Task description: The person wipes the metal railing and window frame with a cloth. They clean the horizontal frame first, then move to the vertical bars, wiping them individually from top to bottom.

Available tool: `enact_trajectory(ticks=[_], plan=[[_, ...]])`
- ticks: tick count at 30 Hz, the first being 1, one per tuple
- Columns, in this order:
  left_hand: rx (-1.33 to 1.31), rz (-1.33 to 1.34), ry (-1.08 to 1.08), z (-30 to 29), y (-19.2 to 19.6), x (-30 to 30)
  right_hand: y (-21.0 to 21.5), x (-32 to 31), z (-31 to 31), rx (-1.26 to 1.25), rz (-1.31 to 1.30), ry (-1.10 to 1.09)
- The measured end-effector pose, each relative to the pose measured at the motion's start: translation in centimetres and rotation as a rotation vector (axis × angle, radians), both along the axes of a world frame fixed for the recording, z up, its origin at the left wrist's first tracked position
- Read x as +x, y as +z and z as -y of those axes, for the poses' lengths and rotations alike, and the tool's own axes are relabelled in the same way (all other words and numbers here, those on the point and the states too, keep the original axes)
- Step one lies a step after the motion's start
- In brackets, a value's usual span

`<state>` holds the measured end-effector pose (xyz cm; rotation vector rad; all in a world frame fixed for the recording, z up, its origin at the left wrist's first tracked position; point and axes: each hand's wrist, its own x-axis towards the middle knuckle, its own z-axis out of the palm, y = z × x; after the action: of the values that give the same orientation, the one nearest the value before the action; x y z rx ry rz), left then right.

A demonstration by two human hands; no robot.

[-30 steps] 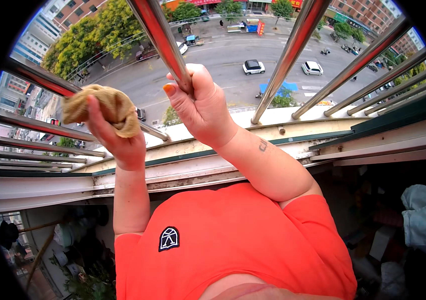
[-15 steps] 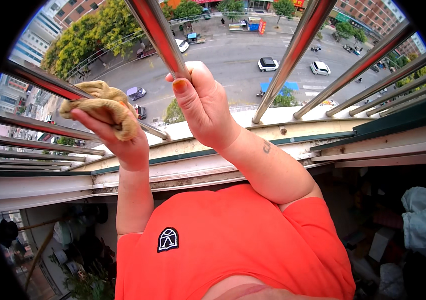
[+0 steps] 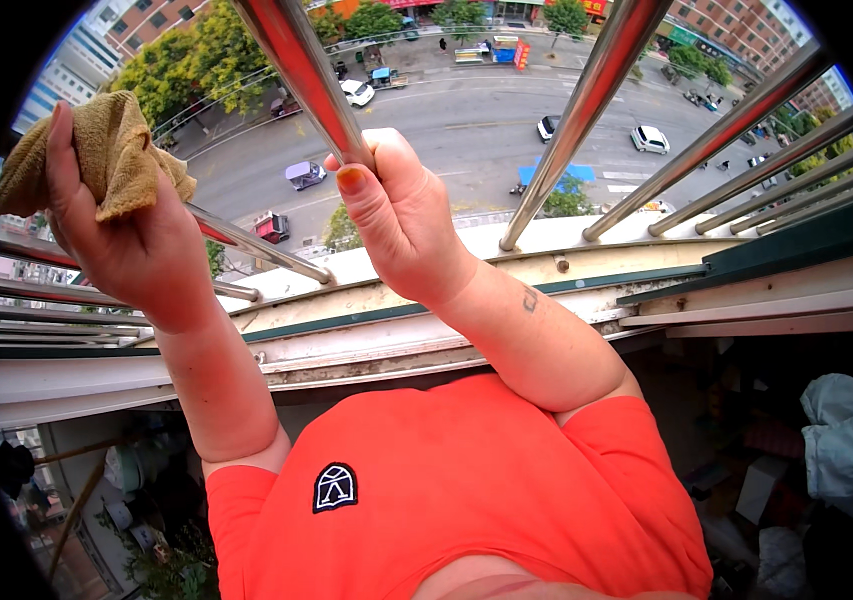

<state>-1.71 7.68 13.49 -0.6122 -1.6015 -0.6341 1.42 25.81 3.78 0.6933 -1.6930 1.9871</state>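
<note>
Left hand clenched on a tan cloth pressed against a steel bar; right hand gripping another bar. Street far below: a loosened hold could drop the cloth outside.

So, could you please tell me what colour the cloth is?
The cloth in the left hand is tan, yellowish-brown; head view.

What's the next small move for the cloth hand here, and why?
Probably bring the left hand down so the tan cloth presses on the slanted steel bar beside it. The cloth is bunched in that hand, seemingly just off the bar, while the right hand grips another bar for support.
</note>
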Motion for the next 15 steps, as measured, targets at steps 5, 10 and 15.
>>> enact_trajectory(ticks=[5,10,15], plan=[[-0.183,0.158,0.187,0.1,-5.1,1.9,0.1,0.0,-0.1,0.005,0.004,-0.005],[-0.24,0.456,0.125,1.0,-12.9,4.2,-0.1,-0.1,0.1,0.009,-0.021,-0.022],[-0.288,0.513,0.088,1.8,-13.7,4.8,-0.1,-0.4,0.3,0.011,-0.051,-0.057]])
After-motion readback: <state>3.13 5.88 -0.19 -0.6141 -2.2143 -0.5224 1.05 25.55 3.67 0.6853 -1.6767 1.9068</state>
